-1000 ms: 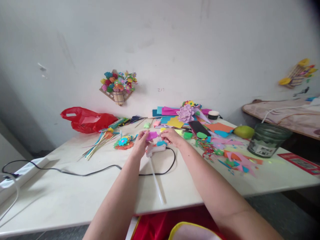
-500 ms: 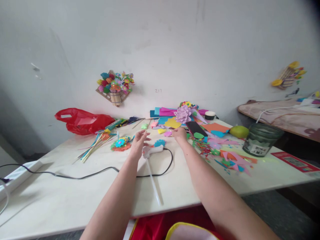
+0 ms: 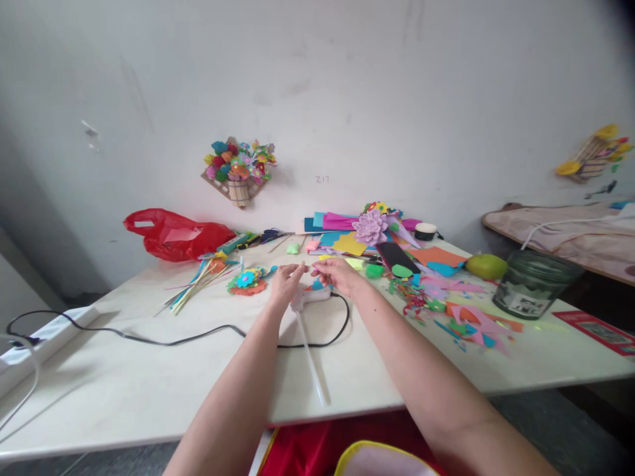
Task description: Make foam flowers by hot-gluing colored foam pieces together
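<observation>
My left hand (image 3: 284,285) and my right hand (image 3: 339,275) meet fingertip to fingertip above the middle of the white table (image 3: 149,383). Both hands have thumb and fingers pinched together. Whatever is between them is too small to make out. Just under the hands lies a white glue gun (image 3: 311,297) with a long clear glue stick (image 3: 312,360) pointing toward me. Its black cord (image 3: 163,341) runs left to a power strip (image 3: 44,334). A finished paper flower (image 3: 247,282) lies just left of my left hand.
Coloured paper sheets and scraps (image 3: 436,284), a lilac paper flower (image 3: 370,227) and a black phone (image 3: 393,254) crowd the right half. A dark glass jar (image 3: 536,283) and a green fruit (image 3: 486,266) stand far right. A red plastic bag (image 3: 173,235) and paper sticks (image 3: 196,284) lie back left.
A second ago both hands held a pink paper piece. My right hand reached out and left it by the paper pile while the left opened. Now both hands are back together, pinched.
</observation>
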Tool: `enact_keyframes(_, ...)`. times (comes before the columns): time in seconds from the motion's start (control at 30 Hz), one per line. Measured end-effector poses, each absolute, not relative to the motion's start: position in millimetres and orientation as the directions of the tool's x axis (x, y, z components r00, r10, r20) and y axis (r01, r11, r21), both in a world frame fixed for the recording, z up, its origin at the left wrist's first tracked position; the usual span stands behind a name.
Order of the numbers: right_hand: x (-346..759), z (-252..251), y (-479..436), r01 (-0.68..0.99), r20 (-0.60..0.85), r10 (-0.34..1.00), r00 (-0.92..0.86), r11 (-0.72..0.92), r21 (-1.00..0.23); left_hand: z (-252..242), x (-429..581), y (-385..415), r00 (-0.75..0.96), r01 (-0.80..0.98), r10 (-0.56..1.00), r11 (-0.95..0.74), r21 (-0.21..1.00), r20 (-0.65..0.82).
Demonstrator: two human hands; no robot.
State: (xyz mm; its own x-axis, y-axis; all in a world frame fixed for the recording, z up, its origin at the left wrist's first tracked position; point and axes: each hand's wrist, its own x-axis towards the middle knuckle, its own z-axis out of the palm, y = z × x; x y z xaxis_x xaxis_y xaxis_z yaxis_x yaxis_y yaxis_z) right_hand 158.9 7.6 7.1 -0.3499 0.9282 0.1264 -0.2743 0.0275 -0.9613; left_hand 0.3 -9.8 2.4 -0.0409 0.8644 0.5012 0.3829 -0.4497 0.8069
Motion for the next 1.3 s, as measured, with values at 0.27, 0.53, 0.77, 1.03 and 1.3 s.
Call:
enact_keyframes(0.27,148.9,7.1,2.5,-0.249,0.116,0.956,-0.269,0.048,-0.967,1.2,4.3,-12.2,-0.026,0.320,0.911,-0.383,0.867,0.412)
enact_keyframes(0.53,154.1,7.9,10.2,-0.342,0.155,0.969,-0.191,0.083,-0.936,-4.0,-3.6,-2.8,-0.143,0.334,0.889,-0.370,0.867,0.434)
enact_keyframes(0.77,166.2,7.6,13.9,-0.247,0.192,0.976,-0.103,0.162,-0.956,-9.2,-8.0,3.0,-0.184,0.322,0.882,-0.363,0.875,0.434)
enact_keyframes(1.03,162.6,7.6,10.8,-0.046,0.198,0.977,-0.077,0.195,-0.980,-7.9,-7.9,-0.2,-0.194,0.402,0.881,-0.330,0.854,0.431)
enact_keyframes(1.3,156.9,10.2,7.8,-0.160,0.280,0.945,-0.170,0.254,-0.954,-3.0,-2.7,-6.7,-0.090,0.376,0.900,-0.366,0.851,0.427)
